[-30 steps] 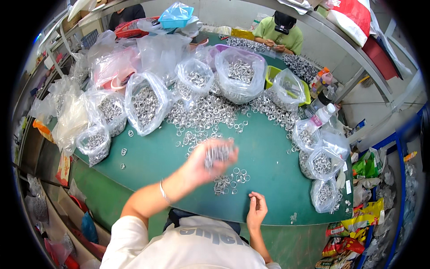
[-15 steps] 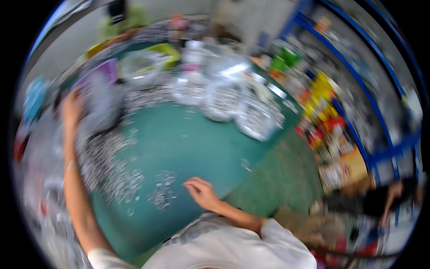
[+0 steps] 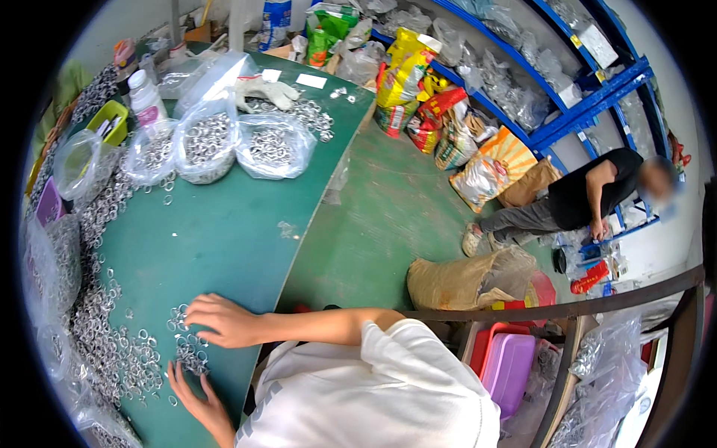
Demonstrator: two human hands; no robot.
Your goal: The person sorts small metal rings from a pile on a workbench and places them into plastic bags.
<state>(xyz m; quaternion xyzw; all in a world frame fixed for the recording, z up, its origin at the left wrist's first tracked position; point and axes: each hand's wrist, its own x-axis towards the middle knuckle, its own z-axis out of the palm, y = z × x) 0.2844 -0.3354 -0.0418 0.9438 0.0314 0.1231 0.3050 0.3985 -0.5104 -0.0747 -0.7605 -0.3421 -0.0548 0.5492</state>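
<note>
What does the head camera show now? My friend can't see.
A person's left hand and right hand are beside a small pile of silvery rings on a green table. Farther along sit clear bags of rings; at right, someone in a black top bends near blue shelves.

A bare right hand (image 3: 216, 319) and bare left hand (image 3: 194, 402) flank silvery metal rings (image 3: 193, 357) at eight o'clock. Clear plastic bags (image 3: 205, 160) stand at ten.

Left hand (image 3: 194, 403), its forearm (image 3: 223, 432) mostly off-frame
</note>
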